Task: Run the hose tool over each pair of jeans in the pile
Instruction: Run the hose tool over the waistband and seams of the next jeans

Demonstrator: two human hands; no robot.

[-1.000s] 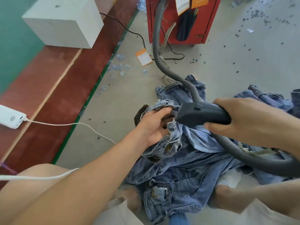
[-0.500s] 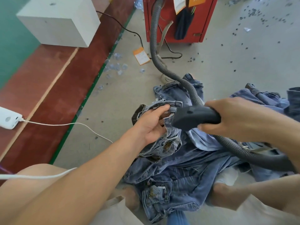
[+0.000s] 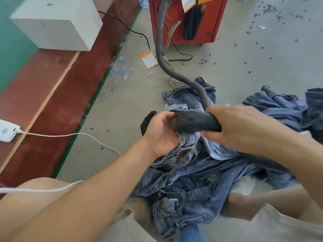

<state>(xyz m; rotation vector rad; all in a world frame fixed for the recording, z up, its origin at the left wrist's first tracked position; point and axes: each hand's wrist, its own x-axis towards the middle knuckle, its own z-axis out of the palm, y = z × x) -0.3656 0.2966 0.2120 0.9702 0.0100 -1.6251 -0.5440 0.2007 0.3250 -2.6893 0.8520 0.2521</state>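
A pile of blue jeans (image 3: 201, 186) lies on the grey floor between my knees. My left hand (image 3: 161, 132) grips a frayed, bunched part of the top pair of jeans (image 3: 185, 149) and holds it up. My right hand (image 3: 244, 127) is wrapped round the dark grey nozzle of the hose tool (image 3: 194, 122). The nozzle's mouth presses against the fabric right beside my left fingers. Its ribbed grey hose (image 3: 163, 55) curves back to a red machine (image 3: 188, 16).
More jeans (image 3: 286, 109) are heaped at the right. A white block (image 3: 57, 23) stands at the far left on a red strip. A white charger (image 3: 7, 131) with its cable lies at left. An orange tag (image 3: 148, 58) and small dark bits litter the floor.
The nozzle has slid leftward along the held fabric, up against my left fingers. My left hand keeps its hold on the jeans.
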